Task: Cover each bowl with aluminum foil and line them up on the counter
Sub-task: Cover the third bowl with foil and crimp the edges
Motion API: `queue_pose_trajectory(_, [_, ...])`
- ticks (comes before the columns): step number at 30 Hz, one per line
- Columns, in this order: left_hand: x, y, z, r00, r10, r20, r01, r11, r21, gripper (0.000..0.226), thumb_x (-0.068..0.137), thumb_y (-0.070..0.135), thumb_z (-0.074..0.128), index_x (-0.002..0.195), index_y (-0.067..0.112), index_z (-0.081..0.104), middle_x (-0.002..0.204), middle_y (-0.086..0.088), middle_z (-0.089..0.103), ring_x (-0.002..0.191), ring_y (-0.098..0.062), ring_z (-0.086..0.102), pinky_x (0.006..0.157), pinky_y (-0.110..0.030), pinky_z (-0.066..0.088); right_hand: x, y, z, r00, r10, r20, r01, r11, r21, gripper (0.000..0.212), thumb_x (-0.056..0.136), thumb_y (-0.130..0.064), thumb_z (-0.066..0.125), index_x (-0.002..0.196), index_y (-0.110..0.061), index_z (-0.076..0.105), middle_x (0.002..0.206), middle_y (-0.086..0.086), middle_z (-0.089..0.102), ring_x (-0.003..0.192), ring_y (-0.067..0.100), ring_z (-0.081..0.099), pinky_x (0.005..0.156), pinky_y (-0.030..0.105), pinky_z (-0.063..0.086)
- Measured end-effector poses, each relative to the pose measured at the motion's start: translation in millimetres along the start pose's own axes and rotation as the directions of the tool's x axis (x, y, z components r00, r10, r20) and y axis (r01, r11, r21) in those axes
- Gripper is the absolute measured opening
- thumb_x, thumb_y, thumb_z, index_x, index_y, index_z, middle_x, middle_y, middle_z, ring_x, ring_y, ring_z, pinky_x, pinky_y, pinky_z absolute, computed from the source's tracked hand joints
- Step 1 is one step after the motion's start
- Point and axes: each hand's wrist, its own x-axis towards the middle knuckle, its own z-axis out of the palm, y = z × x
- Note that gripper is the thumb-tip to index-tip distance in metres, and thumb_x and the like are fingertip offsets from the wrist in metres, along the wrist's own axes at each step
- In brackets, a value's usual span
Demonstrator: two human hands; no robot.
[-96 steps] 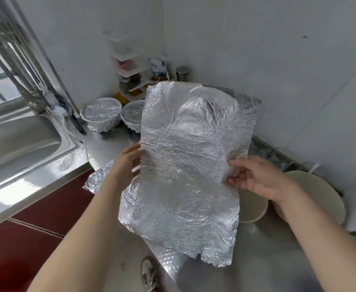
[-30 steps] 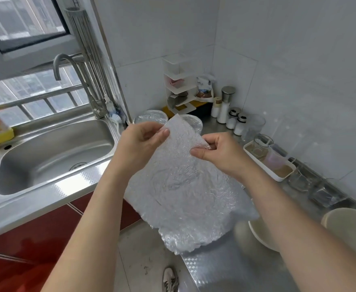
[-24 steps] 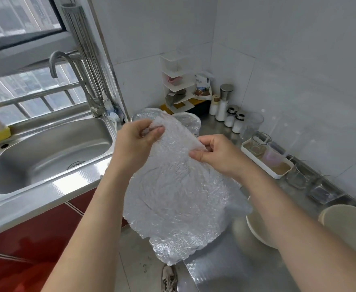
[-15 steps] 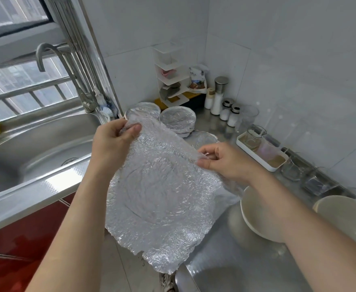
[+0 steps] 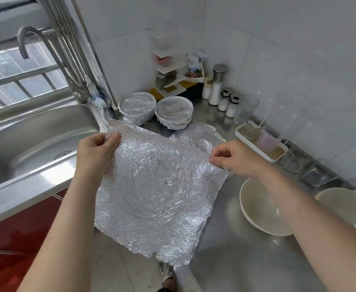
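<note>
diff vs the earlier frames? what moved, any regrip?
The foil sheet, held upright by its side edges three seconds ago, now hangs lower and flatter over the counter edge. The left hand and right hand regripped to its far edge, then spread apart; both pinch it. Unchanged: two covered bowls at the back, two bare bowls on the right.

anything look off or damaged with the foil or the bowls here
The foil sheet, held at its top edge by the left hand and right hand, is wrinkled all over, bears a round imprint in its middle, and its lower edge is ragged. Nothing looks spilled.
</note>
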Motion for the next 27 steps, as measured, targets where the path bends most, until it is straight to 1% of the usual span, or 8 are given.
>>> queue_pose_trajectory(5, [0.5,-14.7,5.2,0.999,-0.039,-0.002,0.039,0.998,-0.039,0.028,0.089,0.028,0.07,0.083,0.002,0.062,0.059,-0.003,0.032,0.046,-0.013,0.022,0.049,-0.026,0.018,-4.1,-0.1,-7.9,0.999,0.041,-0.035,-0.042,0.999,-0.017,0.007,0.082,-0.019,0.076,0.077,-0.015,0.074,0.063,0.002,0.065,0.057,0.01,0.053,0.057,0.027,0.045])
queue_pose_trajectory(10, [-0.4,-27.1,11.5,0.985,-0.173,0.0,0.172,0.98,-0.103,0.024,0.091,0.023,0.067,0.075,0.011,0.055,0.053,0.002,0.038,0.038,-0.008,0.028,0.041,-0.016,0.022,-6.1,-0.5,-15.9,0.993,0.064,-0.104,-0.074,0.992,-0.099,0.007,0.083,-0.02,0.075,0.076,-0.02,0.073,0.066,0.003,0.069,0.057,0.017,0.063,0.051,0.024,0.05])
queue_pose_trajectory(14, [0.1,-35.4,11.9,0.96,-0.28,0.006,0.28,0.958,-0.067,0.03,0.085,0.015,0.072,0.111,0.011,0.059,0.097,-0.011,0.06,0.071,-0.022,0.053,0.063,-0.028,0.044,-8.5,-13.5,-22.8,0.986,0.047,-0.161,-0.078,0.978,-0.193,0.009,0.089,-0.023,0.068,0.081,-0.021,0.072,0.068,0.008,0.066,0.055,0.02,0.066,0.057,0.041,0.057])
queue_pose_trajectory(17, [-9.6,-21.0,15.6,0.978,0.196,-0.073,-0.159,0.923,0.35,0.074,0.077,0.01,0.077,0.14,0.023,0.04,0.139,-0.005,0.045,0.126,-0.022,0.044,0.107,-0.041,0.038,-11.5,-37.3,-24.0,0.992,-0.017,-0.126,-0.024,0.946,-0.323,0.013,0.093,-0.023,0.063,0.085,-0.016,0.07,0.063,-0.001,0.061,0.048,0.011,0.064,0.059,0.035,0.053])
queue_pose_trajectory(19, [-14.3,-1.6,31.3,0.859,0.448,0.25,-0.51,0.701,0.498,0.081,0.075,0.018,0.08,0.143,0.028,0.038,0.146,0.001,0.041,0.136,-0.021,0.036,0.114,-0.049,0.028,-11.0,-57.9,-23.2,0.991,-0.107,-0.084,0.058,0.891,-0.451,0.015,0.094,-0.022,0.061,0.085,-0.015,0.069,0.066,-0.006,0.061,0.05,0.01,0.063,0.059,0.027,0.048])
queue_pose_trajectory(22, [-21.8,20.1,63.8,0.777,0.293,0.558,-0.617,0.529,0.582,0.046,0.083,0.034,0.074,0.126,0.032,0.057,0.128,0.008,0.061,0.122,-0.019,0.052,0.108,-0.047,0.035,-10.0,-83.1,-19.8,0.97,-0.243,-0.019,0.186,0.788,-0.587,0.018,0.096,-0.022,0.058,0.098,-0.012,0.073,0.077,-0.004,0.066,0.061,0.006,0.058,0.07,0.031,0.05])
queue_pose_trajectory(24, [-24.7,27.6,73.1,0.787,0.301,0.539,-0.592,0.616,0.52,0.013,0.09,0.03,0.067,0.086,0.017,0.066,0.079,0.001,0.066,0.079,-0.023,0.061,0.071,-0.031,0.044,-13.7,-89.2,-22.9,0.927,-0.357,-0.117,0.248,0.815,-0.524,0.021,0.097,-0.021,0.055,0.109,-0.014,0.071,0.086,-0.003,0.069,0.07,0.01,0.061,0.076,0.031,0.051])
queue_pose_trajectory(27, [-24.6,27.3,67.0,0.885,0.346,0.312,-0.456,0.781,0.427,0.033,0.092,0.024,0.063,0.064,0.015,0.049,0.055,0.002,0.044,0.054,-0.018,0.041,0.053,-0.031,0.029,-22.0,-69.8,-35.9,0.762,-0.413,-0.499,0.238,0.895,-0.377,0.027,0.099,-0.018,0.05,0.119,-0.014,0.066,0.102,0.003,0.072,0.088,0.012,0.063,0.079,0.028,0.048])
